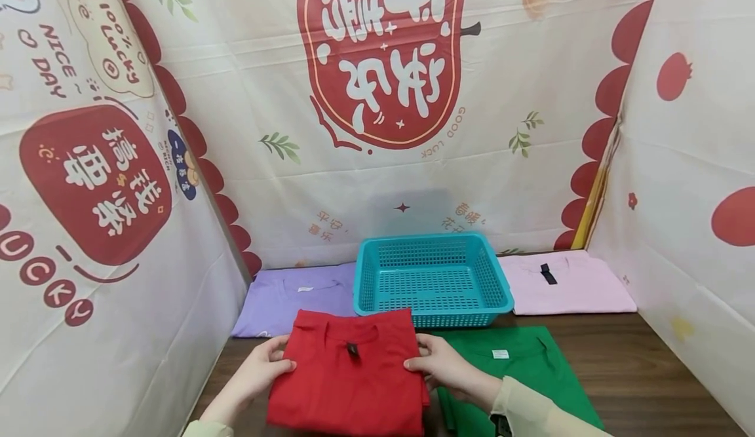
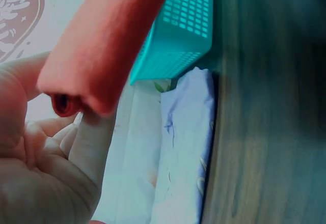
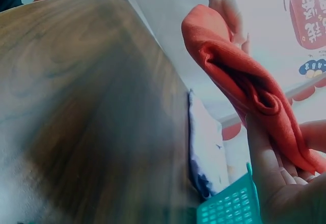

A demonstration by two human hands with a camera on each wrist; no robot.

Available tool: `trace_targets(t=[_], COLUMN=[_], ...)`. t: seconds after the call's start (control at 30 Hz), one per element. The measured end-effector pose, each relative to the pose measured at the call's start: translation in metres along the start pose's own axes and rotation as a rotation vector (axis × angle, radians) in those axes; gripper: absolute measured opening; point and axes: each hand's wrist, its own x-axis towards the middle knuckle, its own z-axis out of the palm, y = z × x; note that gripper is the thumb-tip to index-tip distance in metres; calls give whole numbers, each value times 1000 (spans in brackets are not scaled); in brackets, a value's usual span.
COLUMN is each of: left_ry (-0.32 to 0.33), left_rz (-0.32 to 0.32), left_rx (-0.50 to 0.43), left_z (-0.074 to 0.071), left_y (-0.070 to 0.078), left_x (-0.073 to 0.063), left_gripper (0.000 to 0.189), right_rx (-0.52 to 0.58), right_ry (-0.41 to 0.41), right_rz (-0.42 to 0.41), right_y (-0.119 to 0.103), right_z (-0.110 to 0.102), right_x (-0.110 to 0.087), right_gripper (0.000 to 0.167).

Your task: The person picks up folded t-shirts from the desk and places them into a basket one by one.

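Two bare hands hold up a folded red shirt (image 1: 354,391) at the lower centre of the frame. The left hand (image 1: 265,366) grasps one side edge and the right hand (image 1: 445,363) the other, thumbs on top and fingers (image 2: 94,147) underneath; both wrist views show the cloth lifted apart from the table (image 1: 643,365). Behind it stands a turquoise basket (image 1: 425,281), its mesh floor showing. Three more shirts lie flat: a purple shirt (image 1: 295,299) left of the basket, a pink shirt (image 1: 572,283) to its right, and a green shirt (image 1: 519,371) at the lower right, partly hidden by the right arm (image 1: 537,411). Judging by how they lie, folding looks finished for all four; the red one is not yet set down.

The table is dark brown wood grain. Pale printed fabric encloses it: a back wall (image 1: 253,103) with a large red emblem (image 1: 383,50) at the top centre, a left wall (image 1: 118,358) reading "100% Lucky" and "Nice Day", and a right wall (image 1: 696,129) with red shapes. Red scalloped borders (image 1: 191,135) edge the back wall.
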Motion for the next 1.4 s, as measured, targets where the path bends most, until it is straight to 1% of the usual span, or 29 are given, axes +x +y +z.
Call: trace_targets(t=[0.27,0.43,0.6,0.83,0.97,1.0,1.03,1.07,1.23,1.27,1.4], left_ry=[38,56,73,31,32,32,30,29,35,39,40], left_rz=[12,6,-5,36,48,51,52,51,36,33,38], left_rx=[28,62,72,6,17,16,16,16,-3,-7,-34], left_z=[5,13,22,32,37,38,40,41,49,50,54], left_y=[11,19,28,40,48,51,57,61,75,73,76], left_x=[10,19,29,49,62,65,65,68,82,88,101], left_gripper=[59,59,60,60,61,61,60,59,59,59,58], right_rx=[-24,-45,-59,-90,-105,-106,-108,-112,-136,-137,-139], right_ry=[7,28,53,90,108,112,118,124,165,176,217], right_rz=[-20,-17,-21,-52,-64,-65,-69,-76,-88,-86,-70], right_y=[-12,-19,-29,-43,-51,-53,-55,-57,-65,-67,-76], right_z=[-13,-25,-36,-57,-69,-72,-75,-77,-90,-93,-101], right_x=[-2,-5,-8,-13,-14,-14,-14,-15,-17,-17,-17], right_gripper=[53,55,59,65,67,66,66,67,65,65,64])
